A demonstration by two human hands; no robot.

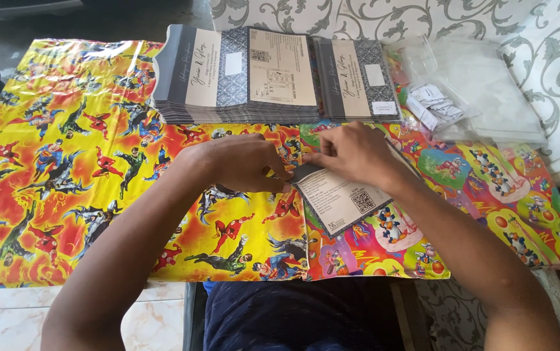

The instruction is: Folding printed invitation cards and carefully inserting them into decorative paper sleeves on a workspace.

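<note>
Card [342,198], grey with a pale printed panel, lies on the bright cartoon wrapping paper [65,162] over the table, just in front of the person. Its top-left corner is pinched by the left hand [244,162], fingers pressed together, and by the right hand [358,153] likewise. An even grip is best kept so nothing creases. Stacked cards [241,75] and clear sleeves [481,91] lie beyond.

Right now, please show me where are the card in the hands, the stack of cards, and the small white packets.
card [342,198], head view, printed face.
stack of cards [241,71], head view, top card.
small white packets [433,104], head view, middle of pile.
</note>
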